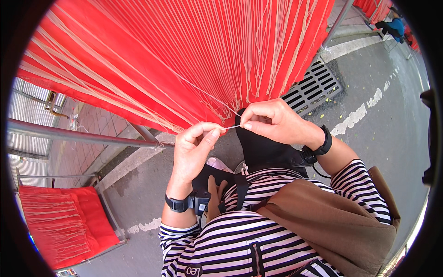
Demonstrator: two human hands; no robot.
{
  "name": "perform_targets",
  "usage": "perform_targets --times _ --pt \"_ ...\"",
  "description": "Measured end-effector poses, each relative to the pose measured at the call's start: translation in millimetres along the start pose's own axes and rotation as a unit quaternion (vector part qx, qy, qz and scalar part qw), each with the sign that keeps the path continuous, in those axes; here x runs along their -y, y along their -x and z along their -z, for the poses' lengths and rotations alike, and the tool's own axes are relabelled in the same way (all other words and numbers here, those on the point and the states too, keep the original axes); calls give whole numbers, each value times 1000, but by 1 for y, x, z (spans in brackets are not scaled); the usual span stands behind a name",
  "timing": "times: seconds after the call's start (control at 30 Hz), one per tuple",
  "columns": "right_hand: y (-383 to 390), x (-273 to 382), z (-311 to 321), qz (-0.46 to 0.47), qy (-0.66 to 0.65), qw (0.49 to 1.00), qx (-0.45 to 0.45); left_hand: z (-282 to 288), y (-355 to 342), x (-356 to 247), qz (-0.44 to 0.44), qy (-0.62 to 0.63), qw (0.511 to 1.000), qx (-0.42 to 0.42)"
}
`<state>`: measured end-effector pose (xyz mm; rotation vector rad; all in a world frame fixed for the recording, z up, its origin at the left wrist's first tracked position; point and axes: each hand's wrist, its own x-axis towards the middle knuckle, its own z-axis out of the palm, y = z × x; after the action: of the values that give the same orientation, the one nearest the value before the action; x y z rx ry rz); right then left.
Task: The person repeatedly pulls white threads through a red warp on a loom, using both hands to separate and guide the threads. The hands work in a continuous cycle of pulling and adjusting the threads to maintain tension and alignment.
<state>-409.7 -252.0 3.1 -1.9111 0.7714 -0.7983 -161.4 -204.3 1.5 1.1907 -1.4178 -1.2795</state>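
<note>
My left hand and my right hand are raised close together, each pinching one end of a thin cream string stretched between their fingertips. The string comes from the fringe of cream threads hanging off a large red cloth stretched in front of me. Both wrists wear black bands.
A grey metal rail runs along the left under the cloth. A second red cloth with cream threads lies on a frame at lower left. A drain grate sits in the asphalt at right. A person in blue stands far off.
</note>
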Motion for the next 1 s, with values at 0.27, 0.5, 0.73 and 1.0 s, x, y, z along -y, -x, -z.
perform_targets --times 0.27,0.5,0.73,1.0 --pt "-1 -8 6 -13 -73 997 -10 6 2 -3 -9 28 999 -37" --pt "1 -8 9 -63 -105 992 6 11 18 28 -8 -61 997 56" --pt "2 -13 22 -83 -67 994 28 25 42 118 62 -329 925 180" --pt "18 -39 23 -133 -35 987 79 33 50 138 -14 -456 881 129"
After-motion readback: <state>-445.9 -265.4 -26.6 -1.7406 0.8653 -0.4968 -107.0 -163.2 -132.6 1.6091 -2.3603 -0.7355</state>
